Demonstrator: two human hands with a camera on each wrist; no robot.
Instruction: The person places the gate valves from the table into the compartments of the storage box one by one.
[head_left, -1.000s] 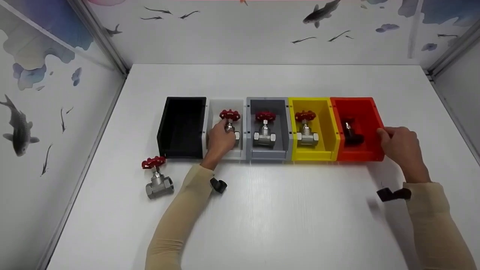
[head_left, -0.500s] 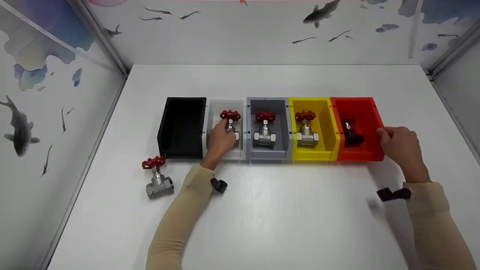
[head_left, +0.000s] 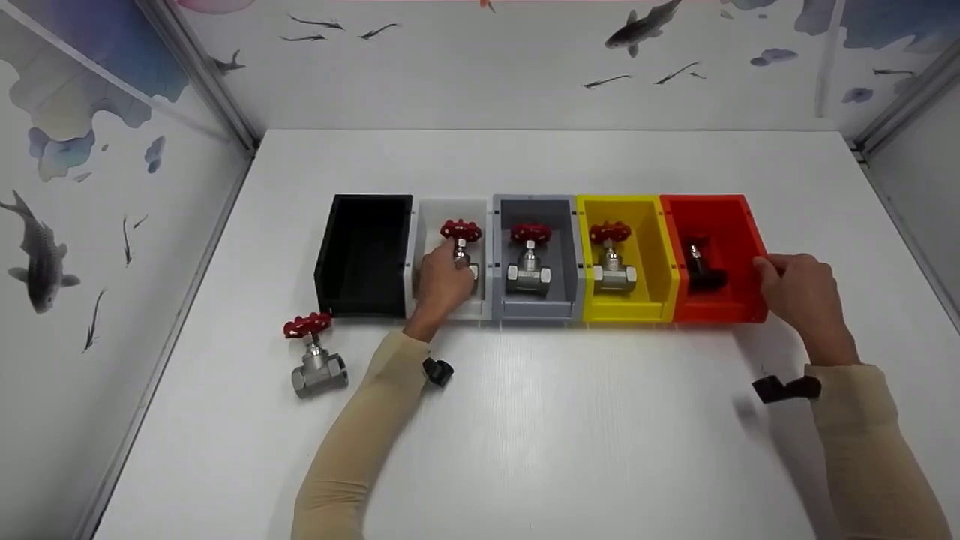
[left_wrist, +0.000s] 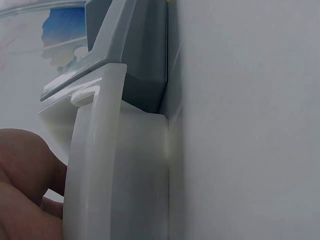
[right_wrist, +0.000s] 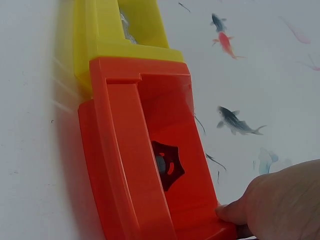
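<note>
In the head view my left hand (head_left: 444, 283) reaches into the white bin (head_left: 433, 214) and grips a metal valve (head_left: 462, 255) with a red handwheel, around its body below the wheel. The hand covers part of that valve. In the left wrist view curled fingers (left_wrist: 25, 165) show behind the white bin's front wall; the valve is hidden there. At the far right my right hand (head_left: 804, 296) pinches the side wall of the red bin (head_left: 739, 217), thumb (right_wrist: 232, 212) on the rim. A dark-bodied valve (head_left: 703, 274) lies inside the red bin.
A grey bin (head_left: 540, 307) and a yellow bin (head_left: 652, 217) each hold a red-wheeled valve. The black bin (head_left: 367, 255) stands at the row's left end. Another red-wheeled valve (head_left: 319, 367) lies on the white table (head_left: 570, 435) before it. Walls border the table.
My left hand has shifted very slightly to the right with the valve in the white bin. The right hand has barely moved.
</note>
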